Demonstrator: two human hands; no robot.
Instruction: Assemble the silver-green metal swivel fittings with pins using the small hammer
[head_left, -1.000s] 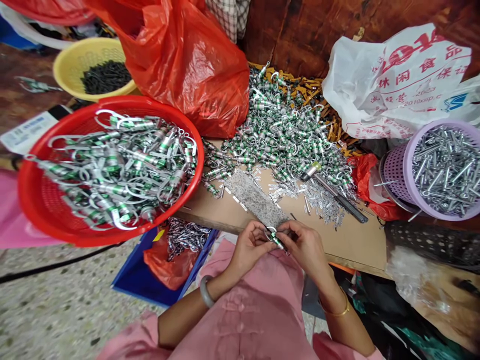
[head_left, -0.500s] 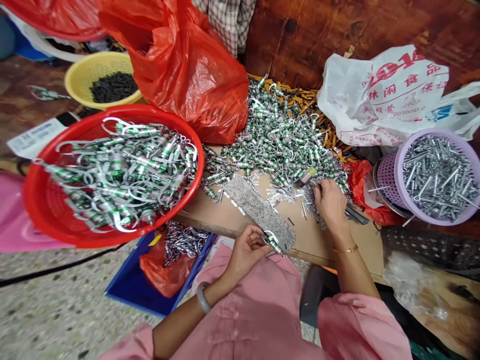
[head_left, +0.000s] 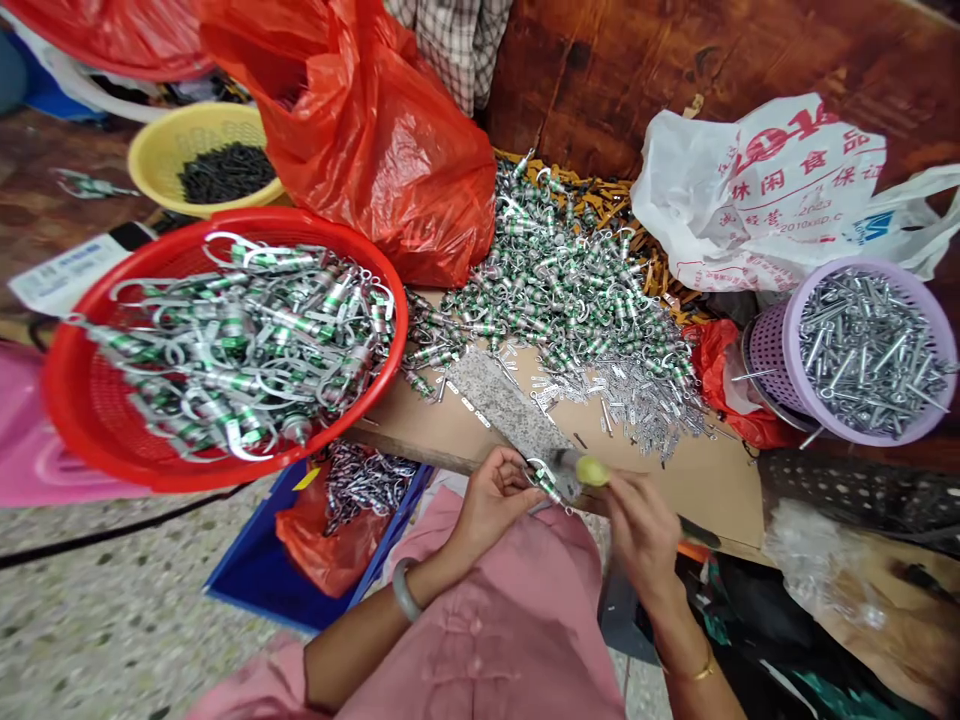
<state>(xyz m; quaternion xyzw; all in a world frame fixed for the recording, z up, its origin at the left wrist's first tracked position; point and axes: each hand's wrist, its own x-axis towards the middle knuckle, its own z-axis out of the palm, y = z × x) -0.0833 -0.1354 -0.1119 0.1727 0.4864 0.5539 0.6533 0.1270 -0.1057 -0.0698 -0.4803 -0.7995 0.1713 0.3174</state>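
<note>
My left hand (head_left: 501, 500) pinches a small green-and-silver fitting with a white curved hook (head_left: 545, 482) against the near end of a speckled grey metal slab (head_left: 499, 400). My right hand (head_left: 643, 525) is closed round the handle of a hammer (head_left: 592, 471), its head blurred and partly yellow-green. The hammer head hovers just right of the fitting, over the end of the slab; whether it touches is unclear. Behind the slab lies a large heap of similar green-and-silver fittings (head_left: 570, 290), with small flat metal links (head_left: 652, 400) scattered in front of it.
A red basket (head_left: 71, 420) full of hooked fittings stands at left, beside a red plastic bag (head_left: 420, 190). The yellow bowl (head_left: 150, 165) holds dark pieces. At right are a purple basket (head_left: 772, 350) of metal pins and a white bag (head_left: 780, 200). Below left sits a blue bin (head_left: 247, 570).
My right hand has picked the hammer up from beside the heap and brought it toward me, close to the fitting. My left hand stays in place with the fitting.
</note>
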